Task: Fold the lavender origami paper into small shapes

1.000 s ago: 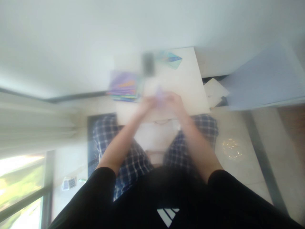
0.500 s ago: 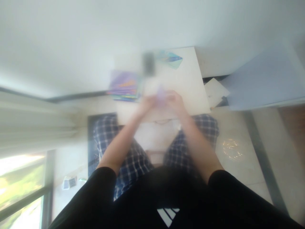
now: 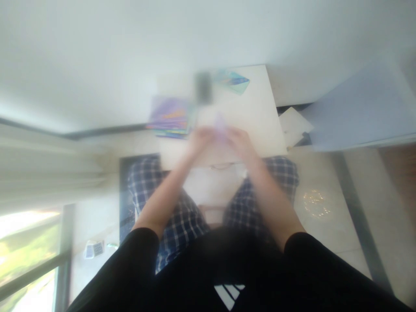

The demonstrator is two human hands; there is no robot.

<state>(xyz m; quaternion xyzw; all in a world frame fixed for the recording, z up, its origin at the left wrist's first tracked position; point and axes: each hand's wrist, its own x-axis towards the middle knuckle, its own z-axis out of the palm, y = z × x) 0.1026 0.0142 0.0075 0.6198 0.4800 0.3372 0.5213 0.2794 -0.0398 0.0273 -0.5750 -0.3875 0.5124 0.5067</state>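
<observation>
A small pale purple piece of folded paper (image 3: pixel 221 128) stands between my hands over the white table, its tip pointing away from me. My left hand (image 3: pixel 203 139) is closed on its left side, and my right hand (image 3: pixel 239 139) grips the right side. Haze blurs the fingers, so the exact hold and the folds are hard to make out. Left of my hands lies a stack of colourful sheets (image 3: pixel 170 116), purple on top. At the far side of the table rests a light blue and teal folded paper (image 3: pixel 238 82).
A dark, blurred rectangular object (image 3: pixel 203 88) is at the back of the white table (image 3: pixel 260 112), near the wall. A greyish panel (image 3: pixel 360 108) stands to the right. On the floor at left lie small white-and-blue packets (image 3: pixel 93 249). My knees flank the table's front edge.
Both hands stay in nearly the same place with the purple paper between them. Only slight finger movement shows; the sheets on the table have not moved.
</observation>
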